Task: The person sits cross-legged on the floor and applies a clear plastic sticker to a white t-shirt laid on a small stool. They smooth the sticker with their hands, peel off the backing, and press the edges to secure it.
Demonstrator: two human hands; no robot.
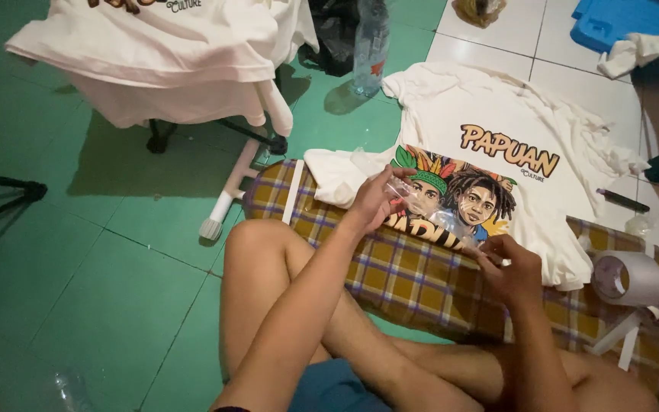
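The left hand (375,200) curls its fingers around one end of a clear plastic film (430,217), forearm reaching up from the bare knee. The right hand (511,268) pinches the film's other end, so it stretches over the cream printed T-shirt (497,122) on the plaid ironing board (413,282). The film's edges are hard to trace. A tape roll (625,279) lies near the right hand.

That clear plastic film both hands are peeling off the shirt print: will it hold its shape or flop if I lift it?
The clear plastic film probably flops: it already wrinkles between the left hand and right hand. It looks thin and light, so it may cling or flutter. Its glossy surface may be slippery; pinch an edge.
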